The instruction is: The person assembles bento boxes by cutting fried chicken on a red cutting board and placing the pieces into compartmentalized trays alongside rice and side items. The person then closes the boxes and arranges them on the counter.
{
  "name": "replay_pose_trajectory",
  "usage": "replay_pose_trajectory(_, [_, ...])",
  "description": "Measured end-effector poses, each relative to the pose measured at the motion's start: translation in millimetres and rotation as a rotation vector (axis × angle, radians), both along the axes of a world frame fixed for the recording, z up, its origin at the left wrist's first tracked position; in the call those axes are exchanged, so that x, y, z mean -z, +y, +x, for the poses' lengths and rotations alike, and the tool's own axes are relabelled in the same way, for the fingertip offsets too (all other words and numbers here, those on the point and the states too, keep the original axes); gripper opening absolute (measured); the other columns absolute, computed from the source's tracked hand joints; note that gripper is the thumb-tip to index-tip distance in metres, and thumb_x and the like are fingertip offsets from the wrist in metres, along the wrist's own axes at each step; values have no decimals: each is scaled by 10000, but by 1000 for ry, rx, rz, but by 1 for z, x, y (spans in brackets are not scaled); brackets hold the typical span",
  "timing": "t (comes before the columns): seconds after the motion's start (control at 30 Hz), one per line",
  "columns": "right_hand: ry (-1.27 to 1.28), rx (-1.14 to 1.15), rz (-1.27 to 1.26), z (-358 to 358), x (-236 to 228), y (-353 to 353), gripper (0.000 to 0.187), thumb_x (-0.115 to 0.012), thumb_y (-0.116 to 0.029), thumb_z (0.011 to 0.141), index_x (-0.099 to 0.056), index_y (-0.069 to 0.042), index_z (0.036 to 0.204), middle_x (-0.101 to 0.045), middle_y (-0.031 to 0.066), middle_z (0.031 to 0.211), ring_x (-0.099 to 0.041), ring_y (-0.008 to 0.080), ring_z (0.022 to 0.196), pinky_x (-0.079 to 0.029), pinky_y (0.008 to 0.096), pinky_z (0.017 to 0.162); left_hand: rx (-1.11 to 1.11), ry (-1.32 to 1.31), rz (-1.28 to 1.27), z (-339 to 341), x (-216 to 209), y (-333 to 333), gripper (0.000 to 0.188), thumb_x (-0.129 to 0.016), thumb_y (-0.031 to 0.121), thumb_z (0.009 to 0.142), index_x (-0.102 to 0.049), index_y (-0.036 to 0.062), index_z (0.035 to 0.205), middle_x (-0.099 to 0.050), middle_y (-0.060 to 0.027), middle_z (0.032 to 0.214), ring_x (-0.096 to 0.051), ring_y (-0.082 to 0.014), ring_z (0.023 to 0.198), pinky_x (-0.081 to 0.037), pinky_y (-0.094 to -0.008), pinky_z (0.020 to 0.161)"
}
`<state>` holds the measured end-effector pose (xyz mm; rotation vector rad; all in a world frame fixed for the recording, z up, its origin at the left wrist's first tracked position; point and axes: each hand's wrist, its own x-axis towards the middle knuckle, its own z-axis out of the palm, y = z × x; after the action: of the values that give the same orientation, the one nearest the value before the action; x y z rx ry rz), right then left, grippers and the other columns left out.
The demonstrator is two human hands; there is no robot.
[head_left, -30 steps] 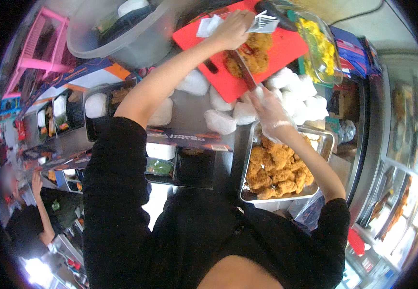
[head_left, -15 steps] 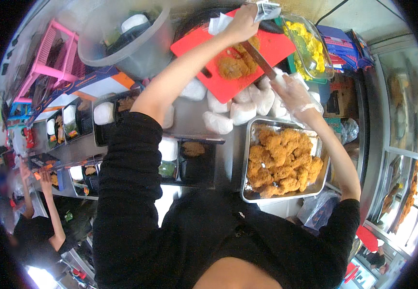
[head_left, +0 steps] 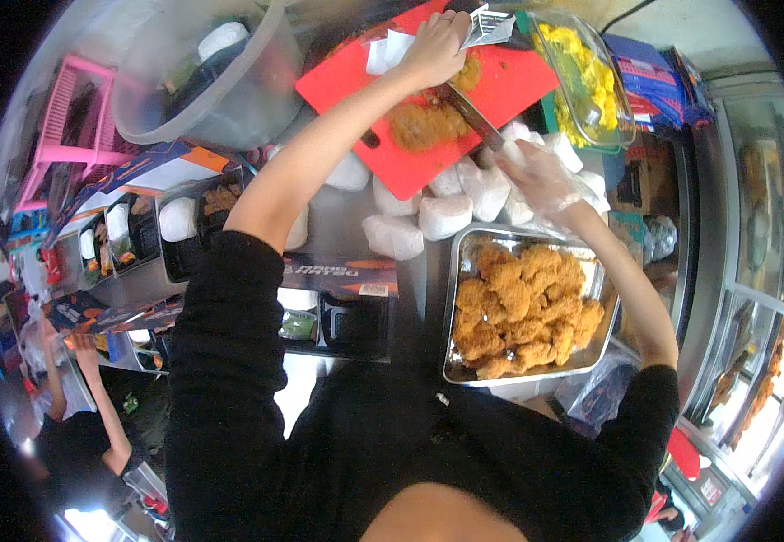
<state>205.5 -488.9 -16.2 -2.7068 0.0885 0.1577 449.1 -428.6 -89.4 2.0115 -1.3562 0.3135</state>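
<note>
In my gloved right hand (head_left: 541, 176) is a knife (head_left: 475, 115), its blade slanting up and left across the red cutting board (head_left: 410, 172). Beside the blade lies flattened golden-brown fried breaded meat (head_left: 424, 125); a smaller piece (head_left: 470, 74) is on its other side. My left hand (head_left: 437, 51) is above the board near the blade's far end, fingers curled; what is under them is hidden. White paper (head_left: 388, 54) and a silvery printed wrapper (head_left: 490, 29) show on either side of it.
White wrapped bundles (head_left: 444, 215) crowd the board's near edge. A metal tray (head_left: 451, 330) holds fried pieces (head_left: 527, 307). Yellow food fills a clear container (head_left: 582, 86). Left are a translucent tub (head_left: 184, 122), a pink basket (head_left: 76, 158), meal boxes (head_left: 180, 230) and another person's hands (head_left: 80, 348).
Both hands, the knife and the board appear farther left, as much of the counter does. A printed box flap now shows over the near black meal box.
</note>
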Motion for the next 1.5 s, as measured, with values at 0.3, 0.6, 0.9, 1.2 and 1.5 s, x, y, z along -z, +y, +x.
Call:
replay_pose_trajectory(0.3, [69,86,-75,10,10,-14,432,-523,-368,897,-527,43,1026,-582,306,848,-574,432,812,-433,486,706,0,-53,-2,-2,-3,4,339,-536,101,732,-477,-11,1047,-534,-205,1022,-498,-370,970,-406,-483,814])
replay_pose_trajectory(0.6, [-3,122,128,9,-17,-23,385,-521,-356,894,-556,27,910,-587,205,724,-580,324,693,-444,415,644,75,83,-119,7,-41,13,345,-515,148,794,-486,-27,1090,-562,-233,1060,-519,-389,1015,-394,-454,876])
replay_pose_trajectory(0.9, [-151,308,-260,-36,-35,-76,414,-531,-418,857,-582,-13,928,-636,217,863,-610,403,820,-473,474,712,-659,294,-33,-23,-234,239,591,-262,464,976,-361,38,1374,-421,-183,1367,-420,-268,1248,-267,-354,1051])
replay_pose_trajectory(1.2, [-143,230,-365,18,25,-80,431,-434,-445,911,-545,-33,974,-615,227,891,-585,407,896,-454,480,765,-384,493,-710,-185,-241,379,263,-425,324,974,-412,62,952,-353,3,785,-326,-94,717,-284,-229,659])
replay_pose_trajectory(1.5, [-213,52,-746,53,22,-87,256,-455,-333,911,-586,-125,984,-623,123,904,-599,329,936,-492,433,778,-571,494,-653,-246,-209,410,253,-427,311,974,-423,59,950,-375,-7,779,-337,-96,706,-283,-227,658])
